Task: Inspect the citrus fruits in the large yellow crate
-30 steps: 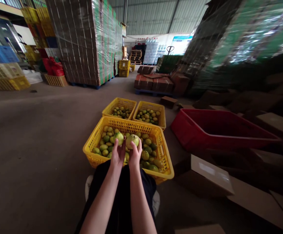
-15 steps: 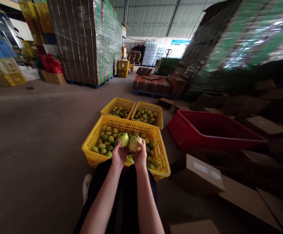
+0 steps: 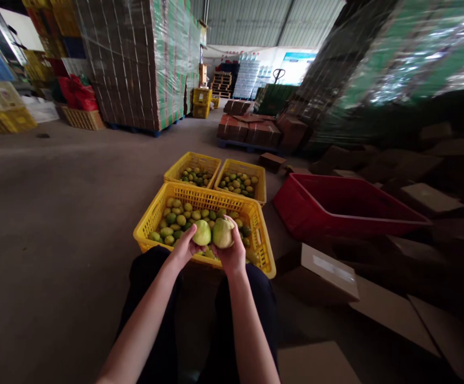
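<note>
My left hand (image 3: 184, 247) is closed around a round yellow-green fruit (image 3: 202, 233). Cupped in my right hand (image 3: 234, 254) is a second, slightly larger pale green fruit (image 3: 222, 233); its fingers wrap the right side and top. Both fruits are held side by side, close together, above a large yellow plastic crate (image 3: 263, 241). Inside that crate lie many smaller-looking green and yellow fruits (image 3: 175, 219). The crate's near edge is partly hidden by my hands and knees.
Two smaller yellow crates (image 3: 172, 172) with similar fruit stand just beyond. A red tub (image 3: 296, 213) is on the right, with cardboard boxes (image 3: 330, 272) scattered around it. Wrapped pallet stacks (image 3: 124, 64) rise at the back left and right. Concrete floor (image 3: 64, 213) stretches left.
My hands have turned the two fruits, and the forearms are spread wider. My knees have moved apart. The view has tilted slightly, so the crates appear higher.
</note>
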{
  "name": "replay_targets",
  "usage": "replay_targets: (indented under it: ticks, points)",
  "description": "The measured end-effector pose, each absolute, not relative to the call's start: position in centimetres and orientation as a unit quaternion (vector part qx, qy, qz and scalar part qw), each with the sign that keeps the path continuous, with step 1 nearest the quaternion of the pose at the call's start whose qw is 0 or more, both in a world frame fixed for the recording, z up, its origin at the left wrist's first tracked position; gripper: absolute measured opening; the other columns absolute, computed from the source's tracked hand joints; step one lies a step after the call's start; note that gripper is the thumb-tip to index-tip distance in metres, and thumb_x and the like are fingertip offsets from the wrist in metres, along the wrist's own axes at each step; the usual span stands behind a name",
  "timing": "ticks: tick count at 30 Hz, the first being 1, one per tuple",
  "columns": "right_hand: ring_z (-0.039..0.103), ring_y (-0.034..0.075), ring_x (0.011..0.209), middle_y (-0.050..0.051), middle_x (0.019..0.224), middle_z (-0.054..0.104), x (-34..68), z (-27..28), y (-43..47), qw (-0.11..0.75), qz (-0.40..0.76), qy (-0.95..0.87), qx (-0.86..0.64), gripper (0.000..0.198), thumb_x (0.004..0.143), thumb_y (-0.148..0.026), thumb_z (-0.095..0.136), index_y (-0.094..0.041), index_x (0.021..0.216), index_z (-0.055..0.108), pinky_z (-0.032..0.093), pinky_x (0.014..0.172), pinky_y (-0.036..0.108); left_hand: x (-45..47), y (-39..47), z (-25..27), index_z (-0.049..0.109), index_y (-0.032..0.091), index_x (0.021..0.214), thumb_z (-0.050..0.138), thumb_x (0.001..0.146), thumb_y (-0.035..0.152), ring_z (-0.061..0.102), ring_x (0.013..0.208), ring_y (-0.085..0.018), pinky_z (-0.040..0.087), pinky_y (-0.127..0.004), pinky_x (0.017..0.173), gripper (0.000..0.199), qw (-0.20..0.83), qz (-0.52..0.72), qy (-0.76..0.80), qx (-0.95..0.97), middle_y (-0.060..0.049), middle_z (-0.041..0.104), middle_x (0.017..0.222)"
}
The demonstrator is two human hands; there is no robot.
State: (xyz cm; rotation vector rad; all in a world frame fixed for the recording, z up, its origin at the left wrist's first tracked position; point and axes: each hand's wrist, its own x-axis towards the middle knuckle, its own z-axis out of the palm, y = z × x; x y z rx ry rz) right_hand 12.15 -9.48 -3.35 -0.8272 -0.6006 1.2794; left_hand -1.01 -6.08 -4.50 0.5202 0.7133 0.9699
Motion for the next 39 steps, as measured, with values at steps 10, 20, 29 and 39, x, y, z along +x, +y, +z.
replay_targets:
  ticks: [10, 20, 29, 39]
  points:
    - [0.048, 0.013, 0.034, 0.001, 0.051, 0.061, 10.8, -5.8, -8.9, 0.581, 0.668, -0.116, -0.450, 0.050, 0.072, -0.071, 0.061, -0.021, 0.075, 0.061, 0.030, 0.031, 0.023, -1.0, -4.7, -5.7, 0.062, 0.015, 0.080, 0.037, 0.091, 0.072, 0.033, 0.026, -0.007, 0.017, -0.016, 0.028, 0.063, 0.796, 0.338, 0.468, 0.182, 0.003, 0.045, 0.039]
    - [0.044, 0.012, 0.032, 0.001, 0.051, 0.061, 11.6, -5.2, -9.5, 0.553, 0.693, -0.168, -0.431, 0.054, 0.070, -0.074, 0.059, -0.020, 0.074, 0.065, 0.030, 0.032, 0.024, -0.8, -5.0, -6.6, 0.056, 0.021, 0.072, 0.047, 0.083, 0.077, 0.039, 0.033, -0.010, 0.022, -0.021, 0.031, 0.058, 0.805, 0.336, 0.451, 0.188, 0.002, 0.048, 0.043]
    - [0.047, 0.013, 0.035, 0.001, 0.050, 0.060, 11.4, -6.4, -8.4, 0.565, 0.667, -0.130, -0.468, 0.059, 0.067, -0.079, 0.062, -0.020, 0.075, 0.063, 0.029, 0.030, 0.023, -0.3, -4.8, -6.9, 0.066, 0.016, 0.089, 0.041, 0.085, 0.080, 0.055, 0.045, -0.015, 0.027, -0.022, 0.034, 0.068, 0.781, 0.345, 0.474, 0.215, -0.005, 0.061, 0.055]
    - [0.071, 0.023, 0.086, 0.004, 0.093, 0.076, 13.1, -5.3, -9.6, 0.676, 0.408, -0.297, -0.537, 0.067, 0.065, -0.047, 0.085, -0.020, 0.122, 0.063, 0.058, 0.077, 0.035, -1.3, -5.6, -7.0, 0.059, 0.025, 0.104, 0.092, 0.059, 0.036, 0.069, 0.098, -0.020, 0.057, -0.027, 0.081, 0.057, 0.582, 0.589, 0.414, 0.378, -0.004, 0.066, 0.111]
